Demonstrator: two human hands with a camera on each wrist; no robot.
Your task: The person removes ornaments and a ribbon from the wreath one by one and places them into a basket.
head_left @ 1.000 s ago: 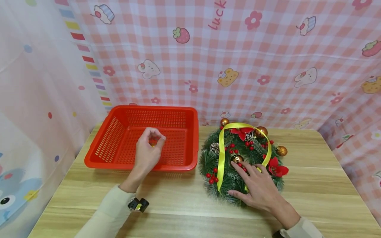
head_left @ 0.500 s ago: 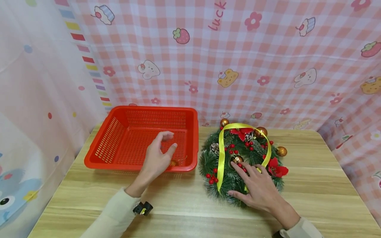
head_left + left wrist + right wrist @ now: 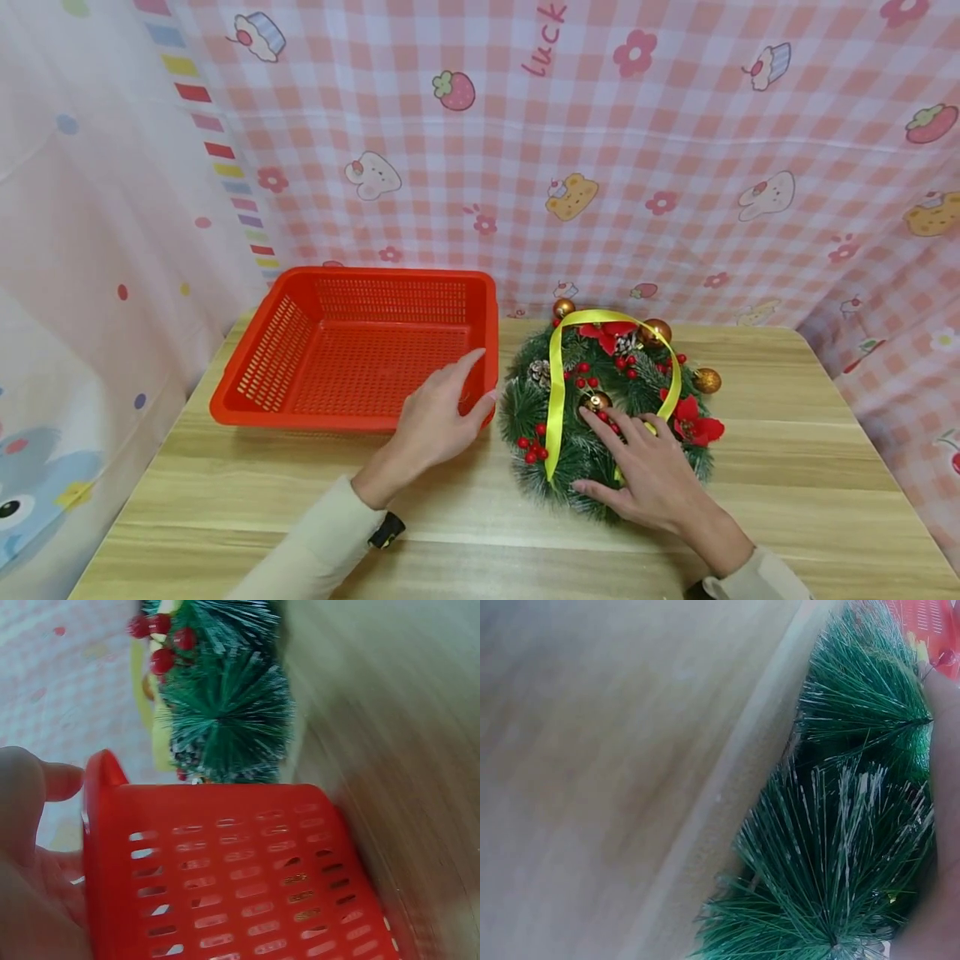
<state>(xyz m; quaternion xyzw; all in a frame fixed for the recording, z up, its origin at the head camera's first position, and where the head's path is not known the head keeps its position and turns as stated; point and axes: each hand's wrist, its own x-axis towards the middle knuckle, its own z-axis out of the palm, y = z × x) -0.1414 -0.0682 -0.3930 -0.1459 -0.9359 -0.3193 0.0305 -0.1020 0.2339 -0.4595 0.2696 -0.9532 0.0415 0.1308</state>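
My left hand (image 3: 431, 425) hovers over the front right corner of a red plastic basket (image 3: 300, 415), thumb and fingers apart with nothing between them. In the left wrist view, a gold glint (image 3: 300, 894) shows through the slots of the basket wall (image 3: 225, 881); the head view hides that spot behind my hand. To the right lies a green Christmas wreath (image 3: 525, 410) with a yellow ribbon (image 3: 556, 400) looped over it. My right hand (image 3: 648, 479) rests on the wreath's front right part, fingers spread, fingertips beside a gold bauble (image 3: 597, 400).
More gold baubles (image 3: 707, 381), red berries (image 3: 532, 450), a pine cone (image 3: 539, 372) and red fabric flowers (image 3: 697, 422) sit on the wreath. All stands on a wooden table (image 3: 480, 533). A checked curtain (image 3: 480, 167) hangs behind.
My left hand has let go of a small gold bauble in the basket, then moved right toward the basket's right rim with fingers spreading. My right hand has stayed on the wreath.
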